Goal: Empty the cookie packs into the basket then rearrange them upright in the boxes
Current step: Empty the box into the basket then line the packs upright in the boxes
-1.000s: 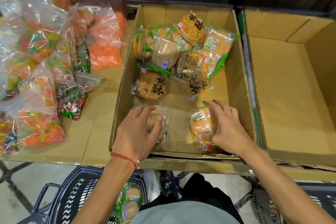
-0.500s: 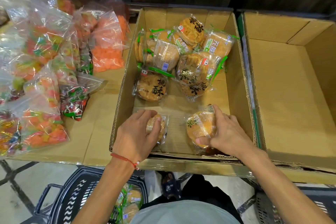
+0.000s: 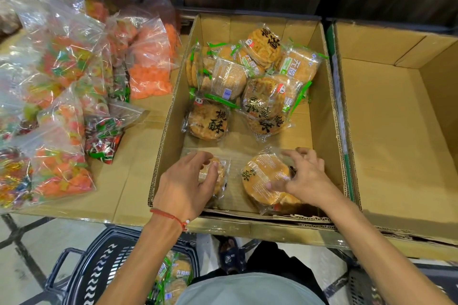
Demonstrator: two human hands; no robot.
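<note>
Curled fingers of the left hand (image 3: 187, 182) grip a small cookie pack (image 3: 218, 173). The right hand (image 3: 306, 177) pinches a larger cookie pack (image 3: 262, 176), tilted, between thumb and fingers. Both sit near the cardboard box (image 3: 330, 116) front wall.

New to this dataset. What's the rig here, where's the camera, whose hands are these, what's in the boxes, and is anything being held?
There is no robot. A person wears one camera on the head that looks forward and down, so the arms enter from the bottom edge. All the pictures are that same view, and the last is the current moment.

The left hand grips the left cookie pack near the front of the middle cardboard box. The right hand holds the right cookie pack, which seems tilted. More loose cookie packs lie jumbled at the back of that box.

A second open box stands to the right. Clear candy bags lie on the left. A dark basket on the floor holds a few packs.
</note>
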